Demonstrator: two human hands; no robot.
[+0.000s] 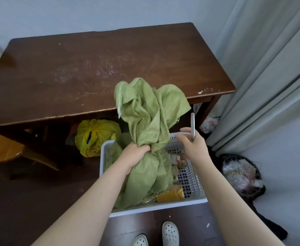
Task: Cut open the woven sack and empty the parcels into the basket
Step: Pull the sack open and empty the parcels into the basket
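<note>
Hands split the work: the left hand [136, 153] grips the green woven sack [145, 139] bunched over the white basket [190, 178], probably to shake parcels [170, 194] out; the right hand [193, 142] holds a cutter [192, 125] clear.

Green sack [145, 125] over a white basket [156, 207]!

Basket walls dotted with dark holes, an amber parcel [170, 194] inside; dark brown table [92, 68], yellow bag [96, 135], pale grey curtain [269, 68], white shoes [170, 233].
</note>
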